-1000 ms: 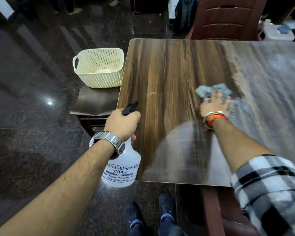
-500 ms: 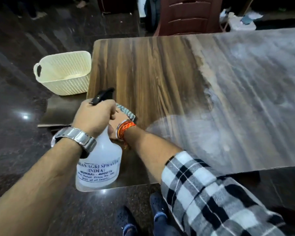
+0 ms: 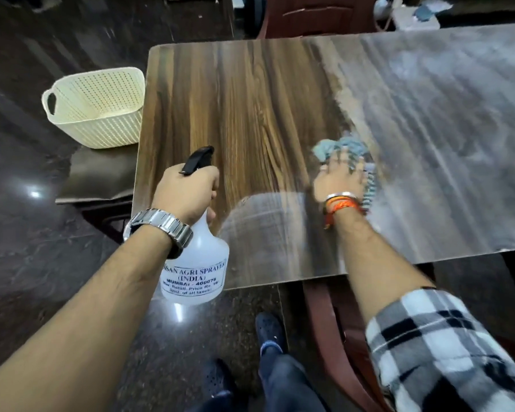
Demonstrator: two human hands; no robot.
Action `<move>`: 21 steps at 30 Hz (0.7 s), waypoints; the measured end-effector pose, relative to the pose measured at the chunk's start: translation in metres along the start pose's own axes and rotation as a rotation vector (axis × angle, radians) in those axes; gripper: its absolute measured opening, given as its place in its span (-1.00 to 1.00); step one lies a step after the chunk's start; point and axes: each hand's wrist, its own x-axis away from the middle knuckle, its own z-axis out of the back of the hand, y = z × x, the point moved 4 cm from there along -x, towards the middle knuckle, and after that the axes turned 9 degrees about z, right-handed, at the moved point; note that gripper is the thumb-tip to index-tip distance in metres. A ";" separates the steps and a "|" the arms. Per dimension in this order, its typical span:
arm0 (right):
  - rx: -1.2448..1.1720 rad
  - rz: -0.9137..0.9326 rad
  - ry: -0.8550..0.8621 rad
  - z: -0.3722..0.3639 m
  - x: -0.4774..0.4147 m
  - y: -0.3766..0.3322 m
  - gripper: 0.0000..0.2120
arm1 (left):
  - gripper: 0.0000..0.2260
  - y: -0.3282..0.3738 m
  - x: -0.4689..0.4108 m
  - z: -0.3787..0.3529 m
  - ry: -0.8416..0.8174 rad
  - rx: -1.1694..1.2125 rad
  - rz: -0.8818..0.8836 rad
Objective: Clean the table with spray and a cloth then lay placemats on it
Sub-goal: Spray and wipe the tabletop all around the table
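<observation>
My left hand [image 3: 188, 190] grips the neck of a white spray bottle [image 3: 195, 272] with a black trigger, held over the table's near left corner. My right hand [image 3: 338, 179] presses a pale blue cloth [image 3: 344, 148] flat on the wooden table [image 3: 250, 108], near the middle of the front half. The cloth is blurred with motion and sticks out beyond the fingers. The left part of the tabletop shows dark wood grain; the right part looks hazy and grey. No placemats are in view.
A cream perforated basket [image 3: 97, 107] stands on a dark cushioned seat [image 3: 98, 176] left of the table. One red-brown chair [image 3: 318, 16] is at the far side, another [image 3: 333, 331] is under the near edge. My feet stand on dark glossy floor.
My right hand with the cloth swept from the table's middle to the near left corner behind the bottle, then back right to the middle. The bottle stayed in my left hand.
</observation>
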 end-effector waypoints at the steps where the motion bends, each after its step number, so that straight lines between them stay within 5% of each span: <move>1: 0.005 0.117 -0.023 -0.007 0.017 -0.029 -0.47 | -0.94 0.000 0.005 0.003 0.014 0.005 -0.005; 7: 0.029 0.822 -0.336 -0.023 0.177 -0.197 -0.51 | -0.89 -0.006 0.037 0.033 0.034 0.117 -0.035; 10: 0.011 0.829 -0.415 -0.027 0.200 -0.211 -0.52 | -0.95 -0.024 0.051 0.042 -0.004 0.069 -0.021; 14: -0.033 0.639 -0.264 -0.028 0.184 -0.156 -0.47 | -0.93 -0.053 0.059 0.044 -0.043 0.009 -0.002; 19: 0.092 0.070 -0.073 0.010 0.127 0.040 -0.46 | -0.94 -0.091 0.071 0.046 -0.040 0.011 0.039; 21: 0.025 -0.178 -0.090 0.016 0.132 0.062 -0.49 | -0.92 -0.101 0.072 0.053 -0.022 -0.024 0.036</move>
